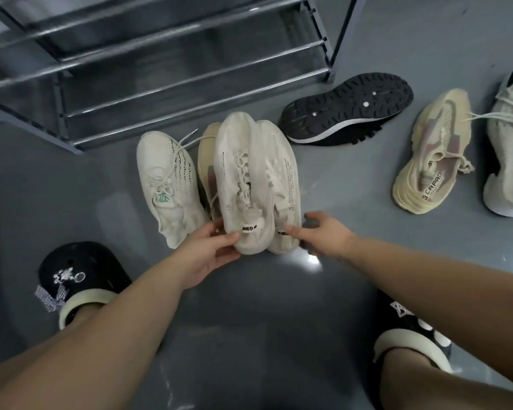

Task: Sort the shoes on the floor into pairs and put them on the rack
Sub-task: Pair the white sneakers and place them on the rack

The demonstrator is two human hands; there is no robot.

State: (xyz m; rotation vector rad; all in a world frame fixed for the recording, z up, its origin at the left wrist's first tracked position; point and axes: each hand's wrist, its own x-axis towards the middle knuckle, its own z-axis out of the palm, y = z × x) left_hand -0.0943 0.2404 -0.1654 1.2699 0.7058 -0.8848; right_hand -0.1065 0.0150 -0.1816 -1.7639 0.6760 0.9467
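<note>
Two matching white sneakers lie side by side, toes pointing at the metal shoe rack [190, 75]. My left hand [208, 250] grips the heel of the left white sneaker [237, 173]. My right hand [323, 232] pinches the heel of the right white sneaker [282, 179]. A cream sneaker with a green logo [166, 179] lies to their left. Partly hidden between it and the pair is a beige sneaker [206, 161]. Its match, a beige sneaker marked CAPAO [433, 155], lies on the right.
A black shoe [347, 108] lies sole up beside the rack's right leg. A grey-white sneaker [510, 143] is cut off by the right edge. My feet in black clogs [80, 279] stand at the lower left and lower right on the grey floor.
</note>
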